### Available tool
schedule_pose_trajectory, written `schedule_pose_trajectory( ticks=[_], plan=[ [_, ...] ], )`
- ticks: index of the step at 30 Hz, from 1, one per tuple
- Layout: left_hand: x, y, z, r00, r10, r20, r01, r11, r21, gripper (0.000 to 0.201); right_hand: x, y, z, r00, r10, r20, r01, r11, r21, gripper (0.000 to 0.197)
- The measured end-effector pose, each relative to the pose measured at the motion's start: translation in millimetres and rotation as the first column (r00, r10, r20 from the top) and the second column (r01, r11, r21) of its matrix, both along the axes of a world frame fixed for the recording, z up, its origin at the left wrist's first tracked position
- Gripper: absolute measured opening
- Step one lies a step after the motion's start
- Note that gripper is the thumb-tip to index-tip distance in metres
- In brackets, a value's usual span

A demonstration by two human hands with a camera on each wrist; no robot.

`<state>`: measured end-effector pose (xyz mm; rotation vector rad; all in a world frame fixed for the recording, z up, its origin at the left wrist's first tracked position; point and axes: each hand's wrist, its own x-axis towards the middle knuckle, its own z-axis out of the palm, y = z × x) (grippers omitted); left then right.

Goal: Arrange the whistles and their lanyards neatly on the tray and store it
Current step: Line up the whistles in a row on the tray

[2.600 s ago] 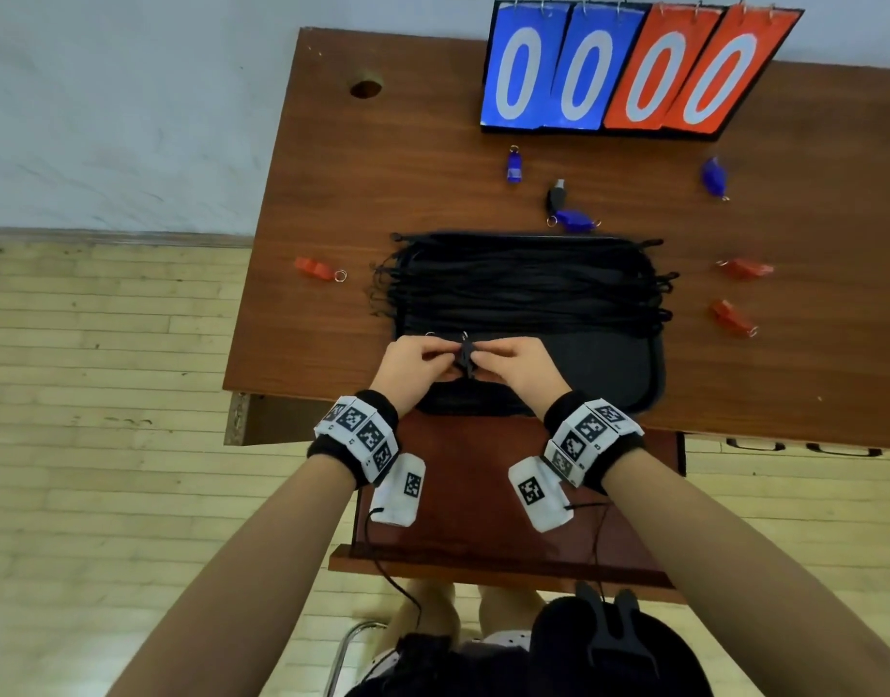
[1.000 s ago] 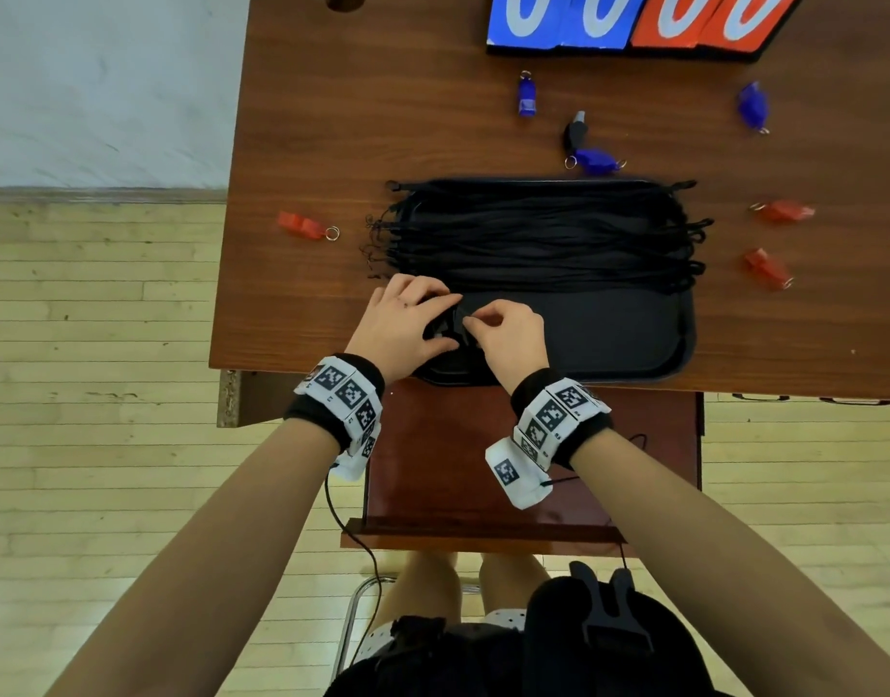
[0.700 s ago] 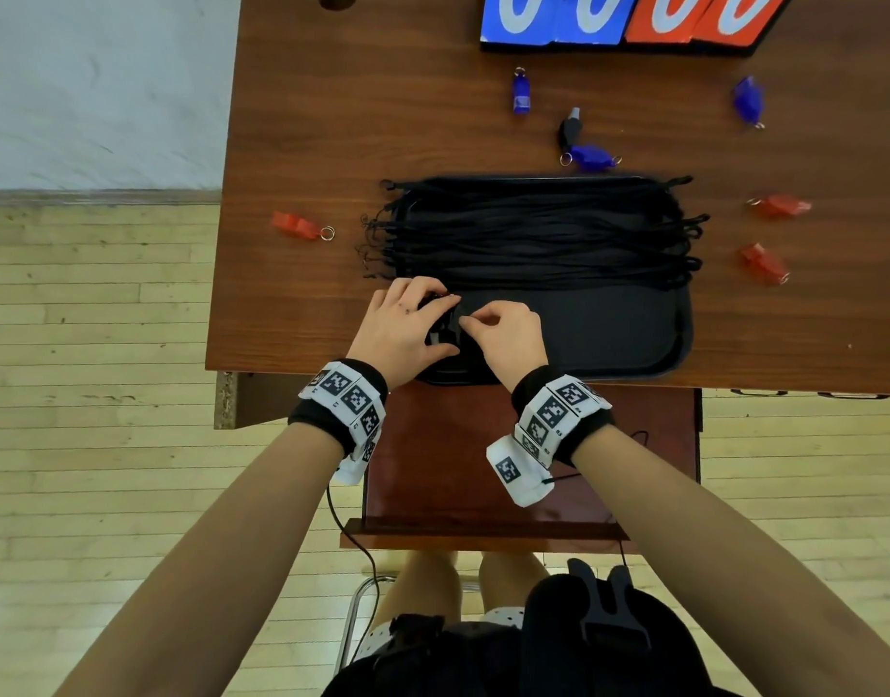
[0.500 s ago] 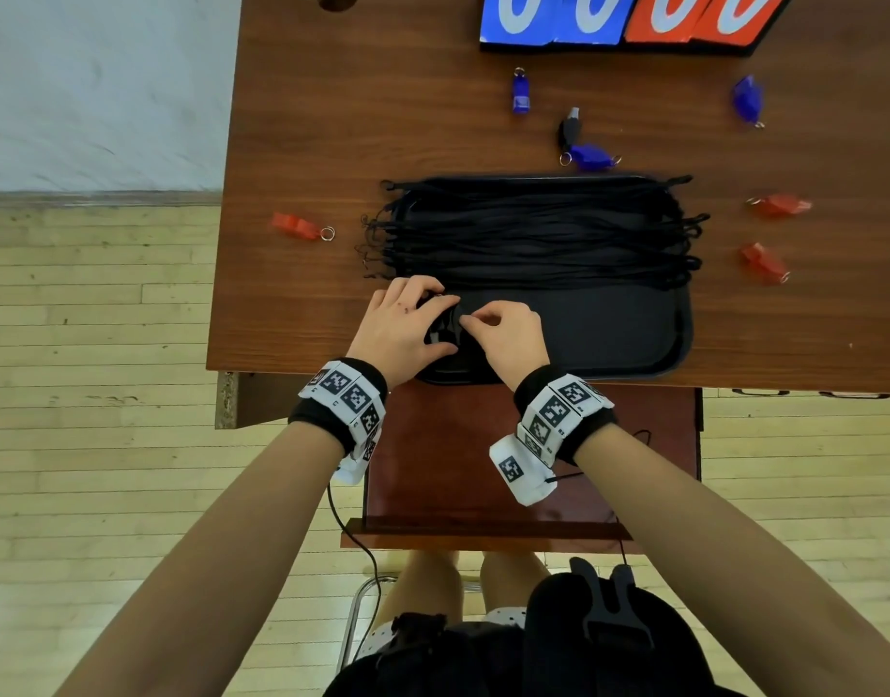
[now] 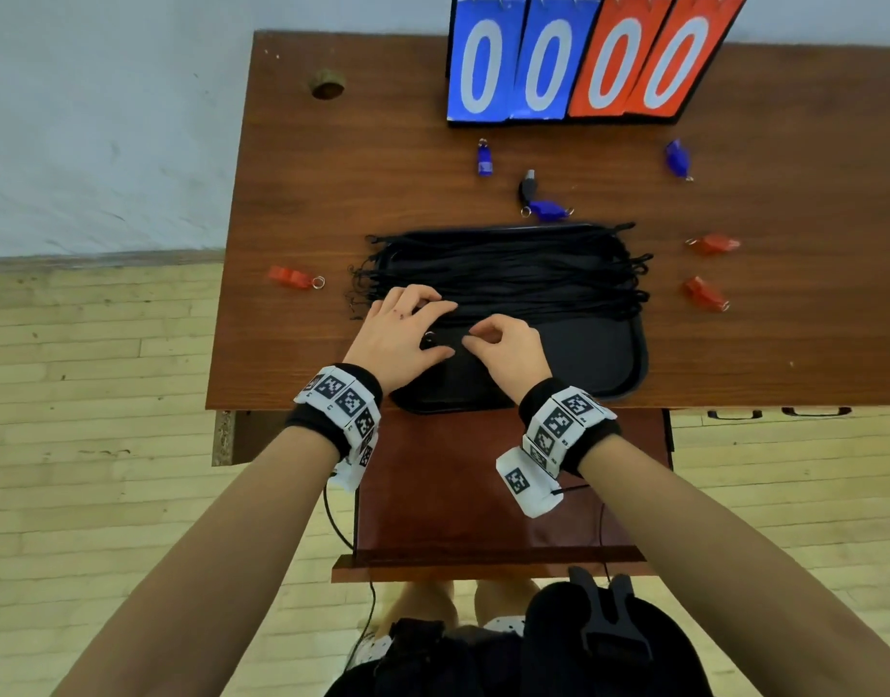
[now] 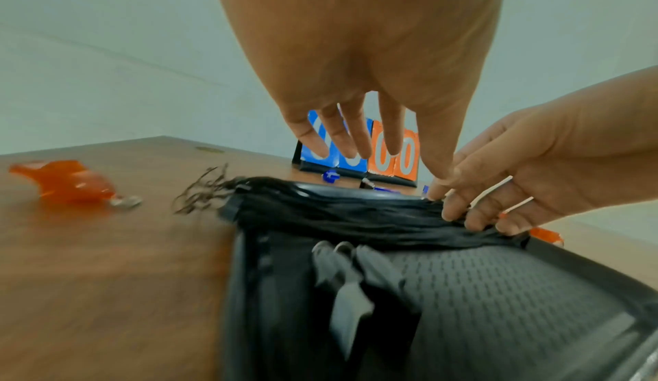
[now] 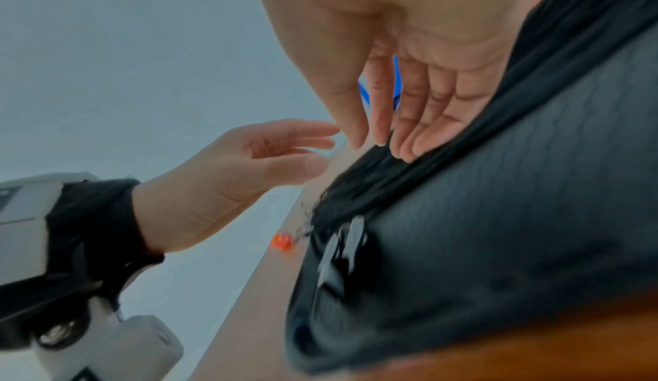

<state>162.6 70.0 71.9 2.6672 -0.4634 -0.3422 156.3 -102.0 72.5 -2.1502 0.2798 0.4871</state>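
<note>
A black tray [image 5: 583, 354] lies at the table's near edge, with a bundle of black lanyards [image 5: 523, 274] laid across its far half. A black whistle [image 5: 431, 339] with a metal ring lies loose on the tray's bare left part [image 6: 498, 288], seen as a grey whistle [image 6: 347, 283] from the left wrist. My left hand [image 5: 402, 329] hovers over it, fingers [image 6: 356, 139] straight and holding nothing. My right hand [image 5: 503, 344] rests its fingertips [image 7: 409, 145] on the lanyards' near edge [image 6: 338, 212]; thumb and index finger stay apart.
Loose whistles lie around the tray: red ones at the left [image 5: 292, 277] and right [image 5: 714, 243], blue ones [image 5: 548, 209] and a black one [image 5: 527, 184] behind it. A flip scoreboard [image 5: 583, 62] stands at the back. A pulled-out shelf [image 5: 483, 495] juts below the table edge.
Both hands have let go of the black whistle, which now lies on the tray. They have shifted a little farther in, to the lanyards' near edge. The head view has tilted up.
</note>
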Motion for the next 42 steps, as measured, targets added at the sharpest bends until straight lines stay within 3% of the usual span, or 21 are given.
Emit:
schedule_pose_trajectory(
  ticks=[6, 11, 19, 23, 28, 33, 37, 42],
  plan=[
    [32, -43, 30, 0.996, -0.072, 0.052, 0.071, 0.997, 0.01, 0.053, 25, -49, 34, 0.994, -0.081, 0.068, 0.084, 0.995, -0.055, 0.023],
    [77, -81, 38, 0.998, -0.044, 0.055, 0.043, 0.999, 0.019, 0.051, 69, -90, 48, 0.991, -0.085, 0.104, 0.094, 0.991, -0.091, 0.023],
    [169, -117, 21, 0.965, 0.239, -0.113, -0.24, 0.971, 0.002, 0.047, 184, -108, 32, 0.966, 0.248, 0.072, -0.228, 0.949, -0.218, 0.037],
    [207, -131, 3, 0.914, 0.334, -0.231, -0.354, 0.934, -0.051, 0.049, 227, -109, 16, 0.908, 0.416, 0.047, -0.385, 0.873, -0.301, 0.043],
    [235, -143, -16, 0.857, 0.392, -0.335, -0.438, 0.896, -0.069, 0.042, 256, -108, 16, 0.81, 0.583, -0.063, -0.575, 0.769, -0.28, 0.031],
    [244, -149, -30, 0.835, 0.46, -0.302, -0.485, 0.874, -0.009, 0.041, 268, -106, 3, 0.828, 0.557, -0.059, -0.556, 0.806, -0.2, 0.031],
    [244, -155, -28, 0.86, 0.443, -0.255, -0.447, 0.894, 0.045, 0.029, 272, -105, -10, 0.898, 0.438, -0.043, -0.44, 0.894, -0.089, 0.022],
    [236, -146, -22, 0.877, 0.424, -0.224, -0.454, 0.885, -0.102, 0.035, 267, -110, -6, 0.955, 0.295, 0.026, -0.296, 0.951, 0.087, 0.013]
  ],
)
